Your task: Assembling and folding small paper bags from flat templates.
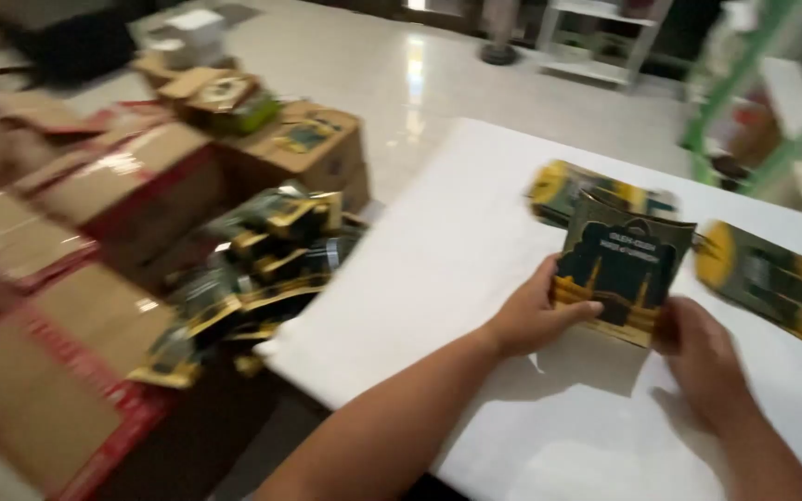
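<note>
While I watch: both hands, left (536, 320) and right (703, 357), grip one dark pouch (622, 269) | two more pouches (772, 283) on white desk (457, 260).

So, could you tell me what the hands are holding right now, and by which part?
Both hands hold one dark green and gold pouch upright over the white table: the left hand grips its lower left edge, the right hand its lower right corner.

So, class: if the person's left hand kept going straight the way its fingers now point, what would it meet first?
The left hand already grips the dark green and gold pouch, so that comes first. Past it, the line probably runs toward the flat pouch lying on the white table, though blur makes depth uncertain.
</note>
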